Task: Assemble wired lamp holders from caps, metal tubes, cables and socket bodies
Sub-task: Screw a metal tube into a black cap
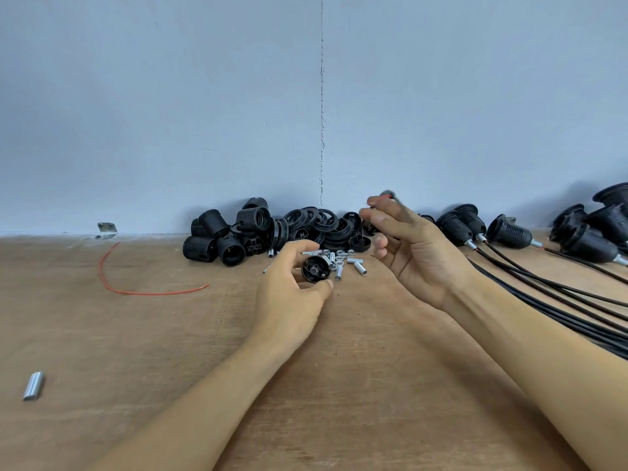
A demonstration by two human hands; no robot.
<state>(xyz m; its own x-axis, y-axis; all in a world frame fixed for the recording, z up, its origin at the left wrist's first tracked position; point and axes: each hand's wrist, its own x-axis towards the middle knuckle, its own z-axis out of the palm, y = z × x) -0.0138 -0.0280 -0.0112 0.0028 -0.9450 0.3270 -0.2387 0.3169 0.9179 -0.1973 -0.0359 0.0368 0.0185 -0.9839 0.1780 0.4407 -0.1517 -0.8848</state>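
The left hand [289, 290] grips a black cap [316, 269] between thumb and fingers at the near edge of the metal tube pile [345, 260] on the desk [170, 334]. The right hand [411, 249], raised just right of that pile, pinches a blurred cable end [388, 196] showing red wire. Socket bodies [217, 241] lie left of the pile.

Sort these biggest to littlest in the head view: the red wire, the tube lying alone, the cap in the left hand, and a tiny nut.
1. Red wire, longest by far.
2. Cap and lone tube: they look alike, and the tube lies nearer the camera, so unranked.
3. Nut.
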